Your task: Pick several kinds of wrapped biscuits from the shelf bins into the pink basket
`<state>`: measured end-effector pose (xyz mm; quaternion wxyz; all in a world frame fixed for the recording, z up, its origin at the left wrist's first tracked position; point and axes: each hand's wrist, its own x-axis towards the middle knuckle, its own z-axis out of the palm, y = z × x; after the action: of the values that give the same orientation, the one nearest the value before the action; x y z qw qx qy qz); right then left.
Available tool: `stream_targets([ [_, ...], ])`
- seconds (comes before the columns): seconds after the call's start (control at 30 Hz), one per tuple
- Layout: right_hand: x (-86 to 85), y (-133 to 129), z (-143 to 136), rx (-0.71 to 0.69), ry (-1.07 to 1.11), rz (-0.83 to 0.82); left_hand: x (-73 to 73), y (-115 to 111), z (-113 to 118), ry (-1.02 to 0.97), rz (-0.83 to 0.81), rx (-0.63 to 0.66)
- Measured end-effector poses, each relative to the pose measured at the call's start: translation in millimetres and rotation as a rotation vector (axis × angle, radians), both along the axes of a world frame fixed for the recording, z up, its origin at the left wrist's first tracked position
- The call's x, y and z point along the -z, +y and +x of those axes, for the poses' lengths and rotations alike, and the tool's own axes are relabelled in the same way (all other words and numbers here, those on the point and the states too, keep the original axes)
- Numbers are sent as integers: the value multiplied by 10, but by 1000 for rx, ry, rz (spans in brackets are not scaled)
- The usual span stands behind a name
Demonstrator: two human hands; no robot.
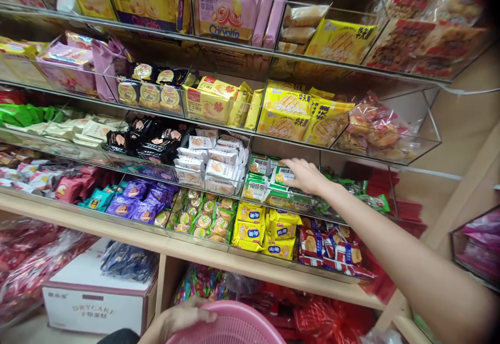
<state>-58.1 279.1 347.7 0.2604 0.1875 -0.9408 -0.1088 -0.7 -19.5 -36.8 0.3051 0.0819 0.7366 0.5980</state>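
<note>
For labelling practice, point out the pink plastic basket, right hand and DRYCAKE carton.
Pink plastic basket (234, 326), head view: perforated inner wall.
Right hand (307, 176), head view: back of the hand.
DRYCAKE carton (94, 311), head view: printed front.

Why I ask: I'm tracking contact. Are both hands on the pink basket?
No, only the left hand is on the pink basket; the right hand is at the green-and-white packets.
</note>
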Motion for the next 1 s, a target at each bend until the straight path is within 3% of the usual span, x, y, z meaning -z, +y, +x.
stream_targets([
  [0.17,-42,161,9,-42,72,-214,20,-6,0,-11,14,-96],
  [0.4,53,4,5,189,195,-220,15,8,1,-20,23,-69],
  [0.6,113,-150,-132,345,75,-319,-66,37,38,-37,17,-92],
  [0.77,143,-130,-219,330,25,-305,-92,56,51,-64,6,-122],
  [1.0,181,-104,-290,328,55,-282,33,52,-4,-43,49,-81],
])
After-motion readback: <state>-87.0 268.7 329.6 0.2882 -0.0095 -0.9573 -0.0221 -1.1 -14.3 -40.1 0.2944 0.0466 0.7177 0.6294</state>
